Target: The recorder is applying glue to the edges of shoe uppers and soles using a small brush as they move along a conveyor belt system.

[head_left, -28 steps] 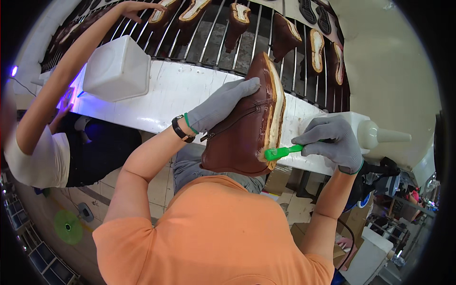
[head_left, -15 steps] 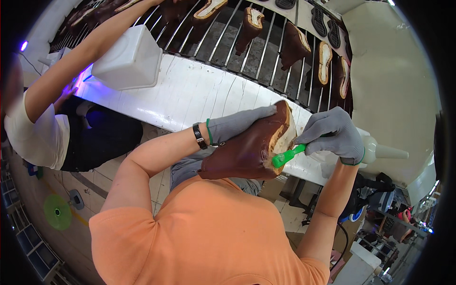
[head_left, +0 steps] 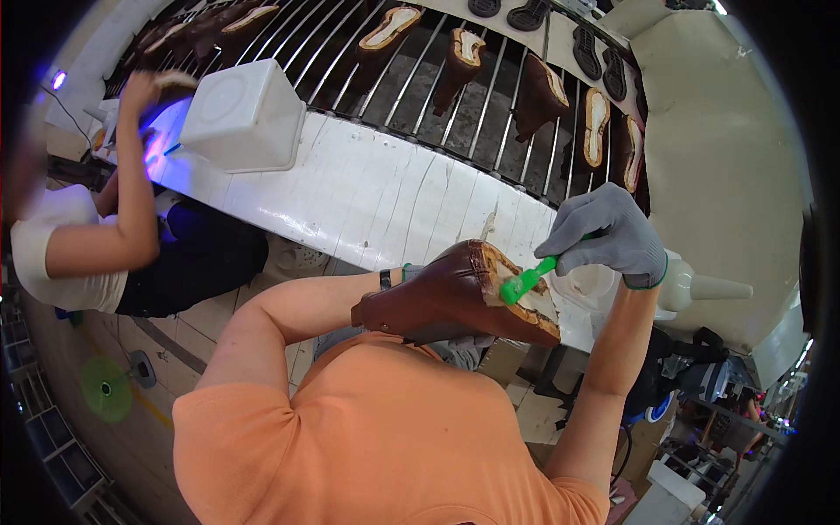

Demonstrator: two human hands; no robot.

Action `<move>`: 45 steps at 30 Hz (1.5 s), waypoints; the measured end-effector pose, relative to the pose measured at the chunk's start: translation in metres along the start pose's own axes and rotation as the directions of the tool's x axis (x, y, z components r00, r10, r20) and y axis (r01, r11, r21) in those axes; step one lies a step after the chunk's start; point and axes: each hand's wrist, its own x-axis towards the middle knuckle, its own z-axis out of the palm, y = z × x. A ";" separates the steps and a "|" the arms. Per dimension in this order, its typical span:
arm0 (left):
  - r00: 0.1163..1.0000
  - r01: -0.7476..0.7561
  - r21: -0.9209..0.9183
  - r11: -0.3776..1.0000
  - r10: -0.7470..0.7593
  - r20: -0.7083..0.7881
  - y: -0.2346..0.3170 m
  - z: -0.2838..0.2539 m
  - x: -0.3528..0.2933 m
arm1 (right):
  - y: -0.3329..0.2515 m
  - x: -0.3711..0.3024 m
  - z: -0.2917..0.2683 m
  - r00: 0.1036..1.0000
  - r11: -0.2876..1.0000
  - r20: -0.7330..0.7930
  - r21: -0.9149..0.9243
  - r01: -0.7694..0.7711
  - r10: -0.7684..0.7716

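A brown leather boot upper (head_left: 429, 297) without its outsole lies sideways in front of my chest, its pale underside turned to the right. Most of my left hand (head_left: 412, 272) is hidden behind the boot; a bit of grey glove shows above the shaft, and the hand supports it from behind and below. Gloved in grey, my right hand (head_left: 610, 234) pinches a green-handled brush (head_left: 529, 280). The brush's bristle end touches the boot's underside near its upper edge.
A white table (head_left: 376, 192) runs across, with a white plastic bin (head_left: 236, 118) upside down on it. Beyond is a roller rack (head_left: 420, 79) with several boots and black soles (head_left: 586, 52). A white nozzle bottle (head_left: 700, 287) stands right; a co-worker's arm (head_left: 131, 192) is at left.
The boot has been lowered and turned, its underside now facing more upward. My left hand has gone from its top to behind it. The co-worker's arm has drawn back from the rack.
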 end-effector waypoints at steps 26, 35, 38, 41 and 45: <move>0.881 0.255 0.266 0.930 -0.337 0.333 -0.004 -0.011 0.013 | 0.011 0.006 0.007 0.998 0.998 -0.036 0.014 -0.054 0.055; 0.941 0.324 -0.543 0.775 -0.204 0.269 -0.051 0.002 -0.001 | 0.035 -0.006 -0.014 0.968 0.983 0.198 0.064 -0.172 0.156; 0.942 0.284 -0.799 0.530 -0.310 0.129 -0.083 -0.025 0.018 | 0.076 -0.029 -0.004 0.986 0.921 0.042 0.365 0.137 -0.163; 0.906 0.129 -0.561 0.818 -0.327 -0.269 -0.110 -0.084 0.018 | 0.139 -0.031 0.051 0.894 0.672 -0.212 0.597 0.438 -0.394; 0.775 0.587 0.474 0.657 -0.286 -0.563 -0.135 -0.139 -0.001 | 0.203 -0.023 0.159 0.811 0.522 -0.581 0.670 0.528 -0.075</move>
